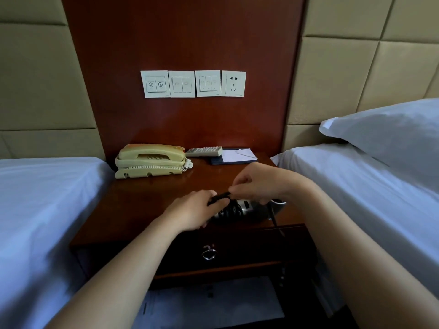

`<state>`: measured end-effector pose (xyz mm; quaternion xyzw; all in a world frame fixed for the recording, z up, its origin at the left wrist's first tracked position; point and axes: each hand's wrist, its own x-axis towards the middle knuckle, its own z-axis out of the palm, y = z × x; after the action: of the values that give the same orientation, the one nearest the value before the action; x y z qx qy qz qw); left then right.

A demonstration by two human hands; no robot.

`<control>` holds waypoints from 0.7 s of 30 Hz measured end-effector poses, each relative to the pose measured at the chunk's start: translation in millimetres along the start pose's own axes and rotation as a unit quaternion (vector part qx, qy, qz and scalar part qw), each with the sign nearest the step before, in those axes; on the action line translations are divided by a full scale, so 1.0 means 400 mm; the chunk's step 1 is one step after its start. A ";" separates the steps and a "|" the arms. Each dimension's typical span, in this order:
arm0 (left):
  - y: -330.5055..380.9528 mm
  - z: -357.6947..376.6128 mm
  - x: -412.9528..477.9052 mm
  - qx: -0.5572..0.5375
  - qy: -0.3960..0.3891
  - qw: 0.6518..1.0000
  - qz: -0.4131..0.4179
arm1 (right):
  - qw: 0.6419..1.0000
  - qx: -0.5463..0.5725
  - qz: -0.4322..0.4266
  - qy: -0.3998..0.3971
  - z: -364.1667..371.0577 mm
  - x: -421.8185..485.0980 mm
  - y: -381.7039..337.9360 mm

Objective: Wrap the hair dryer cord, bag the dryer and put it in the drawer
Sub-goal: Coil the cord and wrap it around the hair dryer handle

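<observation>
A black and silver hair dryer [251,206] lies on its side near the front edge of the dark wooden nightstand [152,198]. Its black cord [231,210] is coiled around the handle, and a loose end [275,219] hangs over the front edge. My left hand [194,212] grips the handle and the coils. My right hand [256,184] pinches a stretch of cord just above the dryer. The drawer [237,248] below is closed and has a metal ring pull [209,254]. I see no bag.
A beige telephone [150,160], a remote control [204,151] and a notepad on a dark folder [235,156] sit at the back of the nightstand. Beds with white sheets [35,210] flank it. Switch plates and a socket [234,83] are on the wall. Paper [213,302] lies below.
</observation>
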<state>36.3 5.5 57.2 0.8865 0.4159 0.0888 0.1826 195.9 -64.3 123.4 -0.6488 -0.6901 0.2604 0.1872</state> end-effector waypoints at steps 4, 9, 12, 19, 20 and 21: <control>0.009 -0.016 -0.004 0.058 0.034 0.998 0.013 | 0.999 -0.003 0.022 -0.026 -0.020 -0.017 0.006; 0.021 -0.039 -0.020 0.094 0.054 0.993 0.039 | 0.988 0.147 -0.005 -0.050 -0.037 -0.035 0.019; 0.021 -0.048 -0.028 0.105 0.071 0.991 0.043 | 0.981 0.189 -0.024 -0.039 -0.041 -0.037 0.030; -0.008 -0.064 -0.036 0.089 0.070 0.993 0.023 | 0.976 0.218 -0.015 -0.012 -0.076 -0.045 0.059; -0.020 -0.066 -0.035 0.076 0.064 0.995 0.016 | 0.977 0.211 -0.014 0.017 -0.081 -0.045 0.067; -0.032 -0.067 -0.033 0.053 0.054 0.997 0.007 | 0.982 0.178 -0.017 0.054 -0.083 -0.042 0.075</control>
<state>10.4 9.5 76.5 0.8915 0.4235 0.1158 0.1115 240.9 -76.3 132.9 -0.6067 -0.6323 0.3406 0.3408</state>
